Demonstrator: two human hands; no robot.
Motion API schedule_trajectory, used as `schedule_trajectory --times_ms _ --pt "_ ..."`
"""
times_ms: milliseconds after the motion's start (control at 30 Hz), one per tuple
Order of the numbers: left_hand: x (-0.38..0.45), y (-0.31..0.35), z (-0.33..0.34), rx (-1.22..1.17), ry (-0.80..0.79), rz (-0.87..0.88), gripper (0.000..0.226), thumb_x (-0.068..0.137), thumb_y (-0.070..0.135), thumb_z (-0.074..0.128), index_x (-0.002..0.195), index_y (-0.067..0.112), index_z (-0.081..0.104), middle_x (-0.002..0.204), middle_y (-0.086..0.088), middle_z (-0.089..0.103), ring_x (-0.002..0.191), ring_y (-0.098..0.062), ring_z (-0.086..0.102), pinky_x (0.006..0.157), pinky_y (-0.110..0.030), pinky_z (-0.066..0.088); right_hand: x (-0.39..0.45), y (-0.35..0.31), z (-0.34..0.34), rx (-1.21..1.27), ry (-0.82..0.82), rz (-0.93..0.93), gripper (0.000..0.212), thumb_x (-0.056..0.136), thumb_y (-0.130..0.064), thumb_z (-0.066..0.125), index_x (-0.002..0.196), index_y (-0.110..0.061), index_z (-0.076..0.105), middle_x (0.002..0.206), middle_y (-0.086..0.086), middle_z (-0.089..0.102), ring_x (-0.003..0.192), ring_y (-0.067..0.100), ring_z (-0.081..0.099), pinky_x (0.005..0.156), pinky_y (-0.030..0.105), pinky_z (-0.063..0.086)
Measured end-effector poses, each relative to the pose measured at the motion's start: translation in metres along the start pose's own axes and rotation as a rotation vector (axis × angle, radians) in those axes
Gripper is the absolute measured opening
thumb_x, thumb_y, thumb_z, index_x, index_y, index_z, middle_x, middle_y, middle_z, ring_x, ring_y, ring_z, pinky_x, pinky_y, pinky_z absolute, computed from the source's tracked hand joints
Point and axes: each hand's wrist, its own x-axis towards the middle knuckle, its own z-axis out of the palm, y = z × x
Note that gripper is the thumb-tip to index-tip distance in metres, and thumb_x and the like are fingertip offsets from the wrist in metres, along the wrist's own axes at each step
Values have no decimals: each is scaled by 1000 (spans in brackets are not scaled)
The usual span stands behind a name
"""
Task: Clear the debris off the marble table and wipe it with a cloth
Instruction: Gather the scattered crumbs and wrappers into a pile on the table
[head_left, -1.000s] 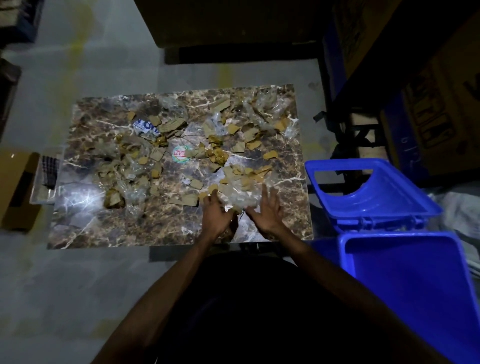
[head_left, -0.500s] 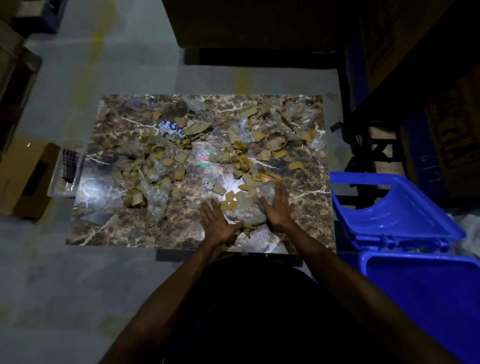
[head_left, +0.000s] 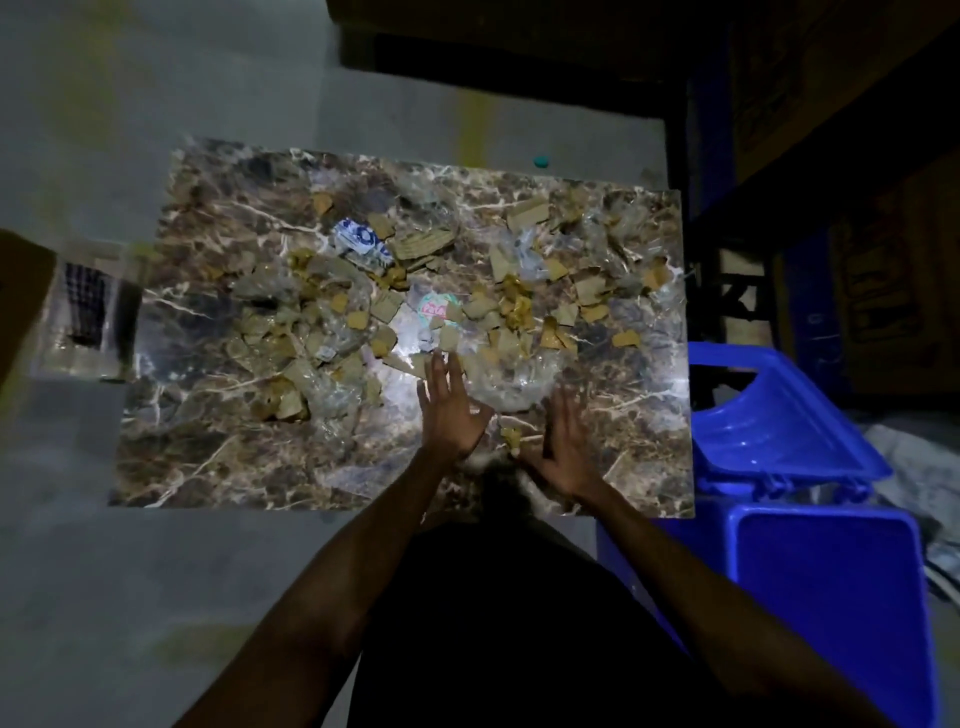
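The left hand (head_left: 448, 410) and the right hand (head_left: 563, 447) lie flat on the marble tabletop (head_left: 218, 457), fingers straight and spread, gripping nothing, one at each side of a crumpled clear plastic bag (head_left: 511, 382). A small cardboard scrap (head_left: 511, 438) sits between the wrists. Beyond the bag, torn cardboard pieces and plastic debris (head_left: 332, 317) cover most of the tabletop, with a blue-and-white wrapper (head_left: 362, 243) and a round pink-and-green label (head_left: 435, 310) among them. Right of the bag, off the tabletop, stands an open blue bin (head_left: 831, 597).
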Motion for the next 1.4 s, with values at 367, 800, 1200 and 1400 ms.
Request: schedule_trajectory --times_ms 367,800,1200,1400 --pt "1 -43 -27 -303 228 108 93 78 47 58 159 10 31 168 -10 24 157 -35 11 125 -53 19 56 -57 -23 272 248 228 92 97 -51 64 165 -16 13 171 12 3 157 32 8 127 53 15" --pt "-7 4 -22 -218 165 -70 88 90 40 65 163 23 19 171 2 14 159 -24 1 122 -65 4 54 -29 -12 -53 -8 36 75 102 -69 15 166 -29 13 174 -2 -4 159 22 -15 127 53 -9" --pt "-7 112 16 -77 262 -67 85 86 49 52 161 16 28 170 -6 19 158 -29 5 122 -67 6 73 74 -90 -170 -29 109 90 97 -74 12 166 -18 -1 171 7 -15 158 34 -13 125 50 -9" --pt "-6 176 45 17 245 -99 79 93 39 58 162 19 24 171 -4 17 159 -27 2 121 -68 0 73 77 -100 -25 -47 -124 78 98 -77 14 164 -38 2 171 -15 -8 159 24 -14 126 52 -6"
